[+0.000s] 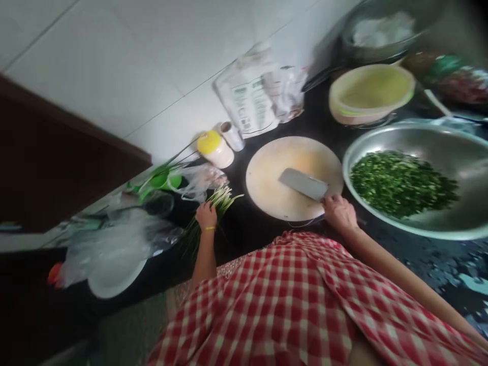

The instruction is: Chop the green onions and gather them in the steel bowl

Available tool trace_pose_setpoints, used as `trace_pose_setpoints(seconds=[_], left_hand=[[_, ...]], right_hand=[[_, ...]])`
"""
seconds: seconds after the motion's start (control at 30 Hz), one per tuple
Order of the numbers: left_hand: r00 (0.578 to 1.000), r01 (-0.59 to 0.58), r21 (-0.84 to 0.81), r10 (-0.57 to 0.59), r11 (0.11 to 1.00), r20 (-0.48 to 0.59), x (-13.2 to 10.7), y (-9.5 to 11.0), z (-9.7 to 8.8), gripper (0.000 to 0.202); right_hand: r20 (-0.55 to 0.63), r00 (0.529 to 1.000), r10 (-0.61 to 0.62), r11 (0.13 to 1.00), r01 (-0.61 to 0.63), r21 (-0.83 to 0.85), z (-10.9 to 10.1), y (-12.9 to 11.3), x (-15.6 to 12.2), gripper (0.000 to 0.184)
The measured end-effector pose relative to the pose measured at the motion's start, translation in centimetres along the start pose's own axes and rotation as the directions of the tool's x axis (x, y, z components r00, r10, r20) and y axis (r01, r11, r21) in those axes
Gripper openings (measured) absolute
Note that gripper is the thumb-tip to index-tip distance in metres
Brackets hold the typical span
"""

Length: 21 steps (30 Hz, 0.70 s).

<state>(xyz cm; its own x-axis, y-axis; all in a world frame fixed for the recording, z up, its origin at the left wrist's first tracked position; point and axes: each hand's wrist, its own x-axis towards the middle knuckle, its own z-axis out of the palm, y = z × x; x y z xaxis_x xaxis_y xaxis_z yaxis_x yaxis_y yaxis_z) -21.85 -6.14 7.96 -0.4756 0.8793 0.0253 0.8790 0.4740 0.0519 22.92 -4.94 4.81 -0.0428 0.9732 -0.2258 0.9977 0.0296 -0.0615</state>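
Note:
My left hand (206,215) is closed around a bunch of green chives (222,199) on the dark counter, left of a round pale cutting board (267,188). My right hand (339,213) grips the handle of a cleaver (304,183) whose flat blade lies on the board. To the right stands a large metal bowl (430,140) holding chopped greens (402,184). A red and white checked apron (290,305) fills the lower view.
A yellow-lidded jar (214,148) and a plastic packet (251,101) stand against the white tiled wall. A pale basin (371,91) and a pot (381,30) sit at the back right. Plastic bags and a white plate (114,274) lie at the left.

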Motion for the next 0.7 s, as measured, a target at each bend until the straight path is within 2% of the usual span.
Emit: trace_pose_setpoints(seconds=[0.03, 0.1, 0.17, 0.23, 0.3, 0.4, 0.47, 0.57, 0.63, 0.7], left_hand=[[0.999, 0.027, 0.028, -0.029, 0.999, 0.045, -0.4, -0.9, 0.1, 0.041], [0.997, -0.004, 0.075, -0.003, 0.997, 0.083, -1.2, -1.7, 0.7, 0.054], [0.997, -0.062, 0.104, 0.056, 0.993, 0.051, -1.8, -1.4, 1.3, 0.067], [0.998, -0.069, 0.114, 0.069, 0.991, 0.006, -1.8, -0.8, 1.7, 0.071], [0.999, -0.048, 0.111, 0.047, 0.993, 0.009, -0.9, -0.4, 1.7, 0.067], [0.995, -0.033, 0.140, 0.019, 0.990, 0.102, 1.0, -0.5, 1.3, 0.055], [0.986, -0.072, 0.177, 0.044, 0.982, 0.158, 2.0, -0.8, 1.0, 0.044], [0.985, -0.121, 0.205, 0.092, 0.971, 0.144, 2.3, -1.3, 0.5, 0.031], [0.992, -0.082, 0.177, 0.063, 0.981, 0.108, 2.1, -1.8, 0.1, 0.027], [0.992, -0.038, 0.094, 0.026, 0.995, 0.119, 2.0, -2.7, -0.6, 0.027]], right_hand=[[-0.011, 1.000, -0.013, 1.000, 0.013, -0.012, 0.0, 0.0, 0.2, 0.032], [-0.024, 0.999, -0.026, 0.999, 0.025, -0.034, -0.1, -0.2, 0.3, 0.036], [-0.021, 0.999, -0.032, 0.998, 0.031, -0.055, -0.4, -0.3, 0.3, 0.037], [-0.012, 0.999, -0.032, 0.997, 0.031, -0.071, -0.5, -0.3, 0.4, 0.037], [-0.009, 0.999, -0.036, 0.996, 0.035, -0.084, -0.6, -0.3, 0.5, 0.037], [-0.005, 0.999, -0.038, 0.995, 0.037, -0.096, -0.7, -0.4, 0.6, 0.036], [-0.004, 1.000, -0.027, 0.995, 0.026, -0.096, -0.8, -0.5, 0.6, 0.035], [-0.009, 1.000, -0.018, 0.996, 0.017, -0.090, -0.9, -0.7, 0.6, 0.035], [-0.017, 0.999, -0.027, 0.996, 0.026, -0.080, -0.9, -0.7, 0.5, 0.034], [-0.028, 0.998, -0.050, 0.997, 0.049, -0.062, -0.9, -0.8, 0.4, 0.033]])
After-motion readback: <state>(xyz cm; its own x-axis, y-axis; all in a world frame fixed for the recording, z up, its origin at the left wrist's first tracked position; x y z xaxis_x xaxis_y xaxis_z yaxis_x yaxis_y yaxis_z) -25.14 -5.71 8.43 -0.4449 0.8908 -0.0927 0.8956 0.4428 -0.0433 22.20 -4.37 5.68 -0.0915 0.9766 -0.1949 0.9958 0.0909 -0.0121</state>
